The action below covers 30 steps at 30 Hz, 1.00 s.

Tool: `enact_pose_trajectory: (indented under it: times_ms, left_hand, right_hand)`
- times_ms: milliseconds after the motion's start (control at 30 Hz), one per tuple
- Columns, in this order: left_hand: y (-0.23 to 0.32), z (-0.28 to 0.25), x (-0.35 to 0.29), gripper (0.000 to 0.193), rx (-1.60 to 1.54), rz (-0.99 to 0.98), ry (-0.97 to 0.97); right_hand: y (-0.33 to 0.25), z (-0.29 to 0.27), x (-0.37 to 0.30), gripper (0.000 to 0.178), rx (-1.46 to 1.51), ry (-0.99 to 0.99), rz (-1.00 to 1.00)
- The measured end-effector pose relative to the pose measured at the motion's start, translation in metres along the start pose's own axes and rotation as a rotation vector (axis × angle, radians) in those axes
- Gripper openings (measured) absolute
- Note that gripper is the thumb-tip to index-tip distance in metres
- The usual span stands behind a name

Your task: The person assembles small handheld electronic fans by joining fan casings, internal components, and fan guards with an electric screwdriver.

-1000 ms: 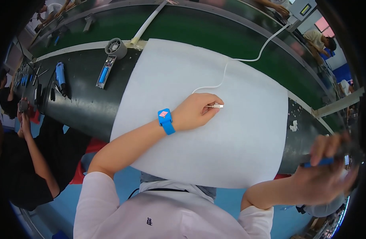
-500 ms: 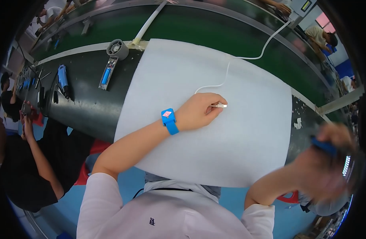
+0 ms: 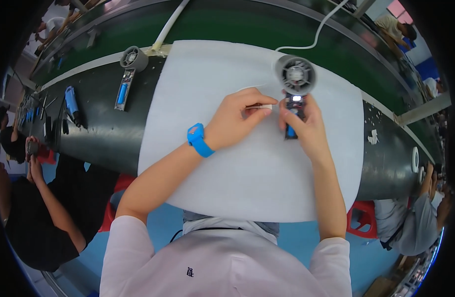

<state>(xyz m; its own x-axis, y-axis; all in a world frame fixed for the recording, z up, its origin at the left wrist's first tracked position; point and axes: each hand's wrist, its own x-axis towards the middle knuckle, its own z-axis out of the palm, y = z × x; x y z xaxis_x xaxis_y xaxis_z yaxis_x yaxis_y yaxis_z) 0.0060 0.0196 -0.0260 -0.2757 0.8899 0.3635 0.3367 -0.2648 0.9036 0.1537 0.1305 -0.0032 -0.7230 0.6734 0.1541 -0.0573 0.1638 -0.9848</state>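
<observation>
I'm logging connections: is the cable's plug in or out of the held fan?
Out: the left hand holds the plug, with a gap before the gray fan in the right hand.

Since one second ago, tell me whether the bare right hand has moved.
Yes: the right hand moved left and forward, from beyond the right edge of the flat white mat to over it.

The left forearm [image 3: 160, 175] is coming in from 8 o'clock, angling between 1 and 2. The left hand [image 3: 235, 119] is sitting just above centre, toward 12, its thumb [image 3: 259, 115] and index finger [image 3: 261, 97] pinching, tips aiming at 3. The right forearm [image 3: 331, 195] is slanting from 4 toward nearly 12. The right hand [image 3: 309, 123] is gripping at 2 o'clock, thumb tilting toward 11. The 2 hands are staying apart.
</observation>
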Motion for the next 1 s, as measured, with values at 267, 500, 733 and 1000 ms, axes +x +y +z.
enact_pose_trajectory:
  times_ms: [267, 500, 733, 1000]
  left_hand:
    - [0.0041, 0.0036, -0.0016, 0.016, -0.042, -0.045, 0.017]
    - [0.0036, 0.0009, -0.0022, 0.017, -0.126, -0.116, 0.028]
    - [0.0031, -0.0004, -0.0010, 0.012, 0.001, -0.035, 0.019]
    - [0.0026, -0.0008, -0.0024, 0.014, 0.006, 0.010, 0.044]
  right_hand:
    - [0.0064, 0.0014, -0.0047, 0.034, 0.046, -0.140, 0.195]
    - [0.0038, 0.0029, -0.0071, 0.034, 0.084, -0.165, 0.178]
    - [0.0058, 0.0034, -0.0071, 0.034, 0.087, -0.191, 0.151]
    - [0.0058, 0.0022, -0.0064, 0.033, 0.038, -0.211, 0.157]
